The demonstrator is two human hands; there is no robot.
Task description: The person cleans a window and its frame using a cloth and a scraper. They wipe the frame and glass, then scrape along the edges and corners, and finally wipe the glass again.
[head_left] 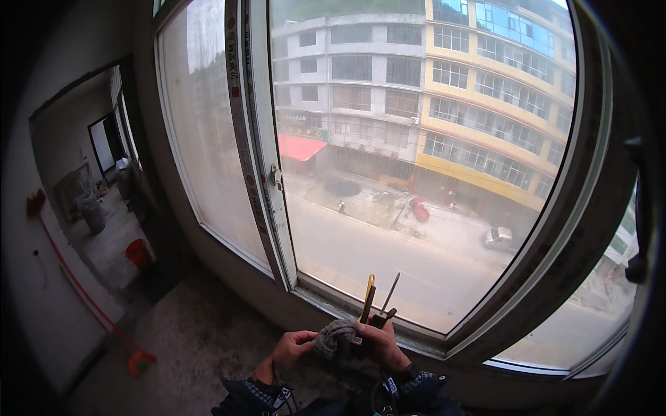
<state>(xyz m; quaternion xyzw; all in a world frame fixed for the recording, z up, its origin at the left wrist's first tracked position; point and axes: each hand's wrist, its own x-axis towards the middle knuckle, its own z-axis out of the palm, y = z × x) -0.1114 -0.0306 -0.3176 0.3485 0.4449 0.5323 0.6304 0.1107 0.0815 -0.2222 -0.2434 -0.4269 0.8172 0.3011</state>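
Below the window, my left hand (294, 349) has its fingers closed at the edge of a bunched grey knitted cloth (334, 338), possibly a glove. My right hand (386, 344) is closed around a small bundle of tools beside it, thumb uppermost. From that grip a yellow-and-black utility knife (368, 298) points up. A screwdriver (391, 290) with a thin metal shaft and dark handle sticks up to its right. The lower ends of the tools are hidden by my fingers and the cloth.
A large sliding window (416, 229) with a white-edged frame and latch (276, 177) stands in front, a street beyond it. At left, a red-handled broom (76, 284) leans on the wall. A red bucket (138, 254) stands near the doorway.
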